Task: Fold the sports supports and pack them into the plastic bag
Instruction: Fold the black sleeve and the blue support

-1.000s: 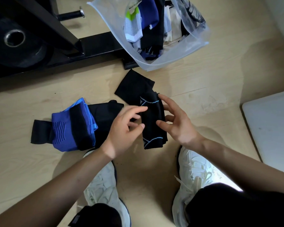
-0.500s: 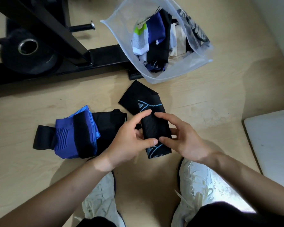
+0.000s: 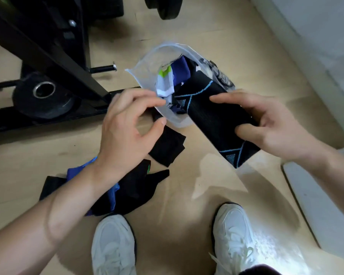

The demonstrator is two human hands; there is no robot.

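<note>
Wooden floor (image 3: 187, 195), person crouched over it. Half a second back the folded black support (image 3: 213, 116) sat low between both hands. Now the right hand (image 3: 272, 126) grips it at the plastic bag (image 3: 147, 62), far end already over the mouth. Left hand (image 3: 125, 128) is curled at the bag's near edge, can't tell if it's pinching. Folding looks done, packing next. More supports (image 3: 131, 187) wait under the left arm.

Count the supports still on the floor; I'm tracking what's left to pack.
3: a black one by the bag, a blue one and a green-striped black one beside the left forearm; more may be hidden.
</note>
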